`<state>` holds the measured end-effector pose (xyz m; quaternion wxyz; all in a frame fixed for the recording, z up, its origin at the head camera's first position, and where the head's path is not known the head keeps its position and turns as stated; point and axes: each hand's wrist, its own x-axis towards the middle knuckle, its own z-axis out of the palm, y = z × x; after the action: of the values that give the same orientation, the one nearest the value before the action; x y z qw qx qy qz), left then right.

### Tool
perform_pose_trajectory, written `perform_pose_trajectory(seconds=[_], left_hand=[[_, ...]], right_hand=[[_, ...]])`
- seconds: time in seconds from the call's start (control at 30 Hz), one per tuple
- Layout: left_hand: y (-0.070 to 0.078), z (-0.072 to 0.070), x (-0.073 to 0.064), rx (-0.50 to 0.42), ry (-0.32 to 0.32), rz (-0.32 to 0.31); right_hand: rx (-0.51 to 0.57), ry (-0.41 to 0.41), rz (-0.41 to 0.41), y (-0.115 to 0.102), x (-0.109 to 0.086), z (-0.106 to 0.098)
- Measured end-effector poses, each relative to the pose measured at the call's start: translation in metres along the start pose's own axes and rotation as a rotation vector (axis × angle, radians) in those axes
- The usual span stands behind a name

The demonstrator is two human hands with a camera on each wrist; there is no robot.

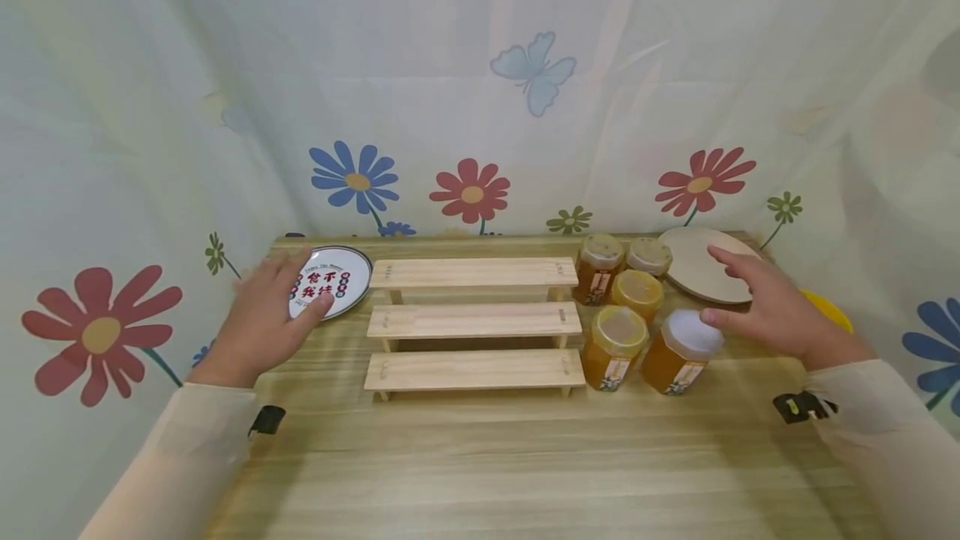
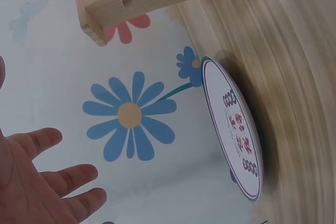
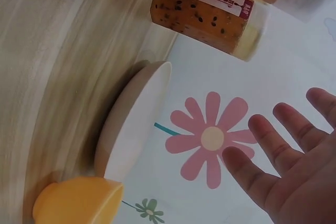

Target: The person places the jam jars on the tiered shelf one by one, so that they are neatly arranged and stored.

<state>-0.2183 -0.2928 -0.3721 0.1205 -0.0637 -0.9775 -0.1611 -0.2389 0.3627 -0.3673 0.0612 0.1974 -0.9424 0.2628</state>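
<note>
My left hand (image 1: 258, 325) hovers over the left part of a white plate (image 1: 349, 275) with a dark rim and red and blue characters. Its fingers are spread and hold nothing. On the other side, my right hand (image 1: 776, 311) is held in the air with relaxed fingers and no object in them. In the head view its thumb overlaps the edge of a honey jar (image 1: 678, 352) with a white lid. Behind that hand lies a beige plate (image 1: 697, 265). The right wrist view shows a jar of amber contents with dark specks (image 3: 202, 17) beyond the fingers.
Between the hands stands a three-step wooden rack (image 1: 472, 321). Several more jars, one with a yellow lid (image 1: 637, 290), cluster at its right end. A yellow bowl (image 3: 79, 203) sits by the beige plate. A flower-print curtain (image 1: 420, 65) hangs behind the wooden table (image 1: 510, 465).
</note>
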Motion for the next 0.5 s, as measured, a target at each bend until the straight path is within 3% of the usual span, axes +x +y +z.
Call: perform_pose_trajectory(seconds=[0.33,0.5], left_hand=[[0.007,0.0,-0.001,-0.085,-0.012,-0.001],[0.007,0.004,-0.002,-0.175,-0.013,0.039]], right_hand=[[0.09,-0.015,0.046,0.0,-0.009,0.007],[0.111,-0.013,0.051,-0.001,-0.014,0.009]])
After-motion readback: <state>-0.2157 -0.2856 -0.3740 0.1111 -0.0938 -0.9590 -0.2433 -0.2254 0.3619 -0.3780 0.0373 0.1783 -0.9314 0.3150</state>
